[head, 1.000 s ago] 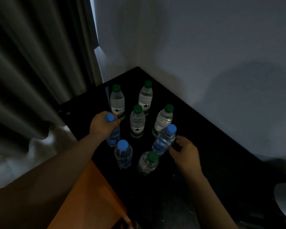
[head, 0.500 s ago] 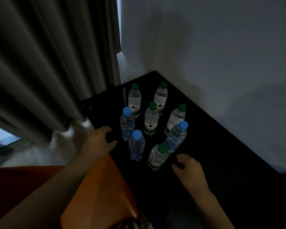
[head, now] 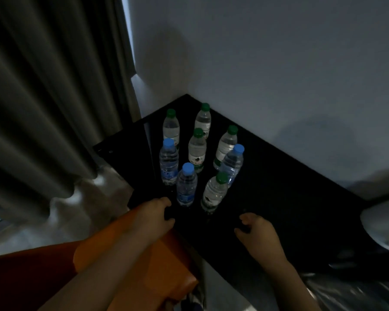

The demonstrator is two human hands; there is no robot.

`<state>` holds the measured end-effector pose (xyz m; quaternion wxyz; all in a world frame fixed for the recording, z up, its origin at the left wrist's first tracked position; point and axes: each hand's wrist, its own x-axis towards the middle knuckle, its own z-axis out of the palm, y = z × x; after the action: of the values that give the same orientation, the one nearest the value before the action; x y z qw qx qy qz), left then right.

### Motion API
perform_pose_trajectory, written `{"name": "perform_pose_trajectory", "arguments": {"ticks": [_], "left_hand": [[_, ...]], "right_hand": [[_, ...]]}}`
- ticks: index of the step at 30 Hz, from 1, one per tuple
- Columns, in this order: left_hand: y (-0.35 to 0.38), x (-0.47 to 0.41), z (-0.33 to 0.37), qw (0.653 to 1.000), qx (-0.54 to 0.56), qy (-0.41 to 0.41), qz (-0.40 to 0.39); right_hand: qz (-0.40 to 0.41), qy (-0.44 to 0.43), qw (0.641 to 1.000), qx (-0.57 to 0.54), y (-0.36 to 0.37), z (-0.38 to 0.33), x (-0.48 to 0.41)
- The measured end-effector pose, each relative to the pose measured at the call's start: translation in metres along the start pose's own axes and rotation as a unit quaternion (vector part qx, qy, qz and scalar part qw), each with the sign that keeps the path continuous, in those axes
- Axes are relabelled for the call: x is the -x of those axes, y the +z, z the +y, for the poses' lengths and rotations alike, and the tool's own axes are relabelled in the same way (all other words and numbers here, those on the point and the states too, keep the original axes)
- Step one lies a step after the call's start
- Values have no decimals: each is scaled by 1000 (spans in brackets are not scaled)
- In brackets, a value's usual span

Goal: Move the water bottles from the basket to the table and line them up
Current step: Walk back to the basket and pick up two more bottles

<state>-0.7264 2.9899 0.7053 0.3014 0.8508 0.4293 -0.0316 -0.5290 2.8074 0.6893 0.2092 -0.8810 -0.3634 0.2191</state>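
Several clear water bottles stand upright in rows on the black table [head: 279, 194], in its far corner. Some have green caps, like the front one [head: 213, 194]; others have blue caps, like the nearest [head: 186, 186] and the left one [head: 169, 161]. My left hand [head: 154, 217] hovers at the table's near edge, just below the blue-capped bottles, empty with fingers loosely curled. My right hand [head: 256, 230] rests low over the table to the right of the group, also empty, fingers apart. An orange basket [head: 166, 270] lies under my left forearm; its inside is hidden.
Grey curtains [head: 43, 108] hang at the left beside the table. A pale wall [head: 279, 63] borders the table's back and right. A white rounded object [head: 382, 225] sits at the right edge. Crinkled dark plastic [head: 350, 292] lies at the bottom right.
My left hand let go of a blue-capped bottle, and my right hand let go of another. Both hands pulled back toward me, away from the bottles.
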Motion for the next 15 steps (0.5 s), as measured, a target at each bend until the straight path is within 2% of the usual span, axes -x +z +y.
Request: {"name": "perform_pose_trajectory", "arguments": {"ticks": [8,15], "left_hand": [[22,32,37,986,-4,147,-75],[63,74,112,947,-55,280,-146]], "right_hand": [[78,130,988,-8,2,4,105],[143,228,963,-10,-18,29,206]]}}
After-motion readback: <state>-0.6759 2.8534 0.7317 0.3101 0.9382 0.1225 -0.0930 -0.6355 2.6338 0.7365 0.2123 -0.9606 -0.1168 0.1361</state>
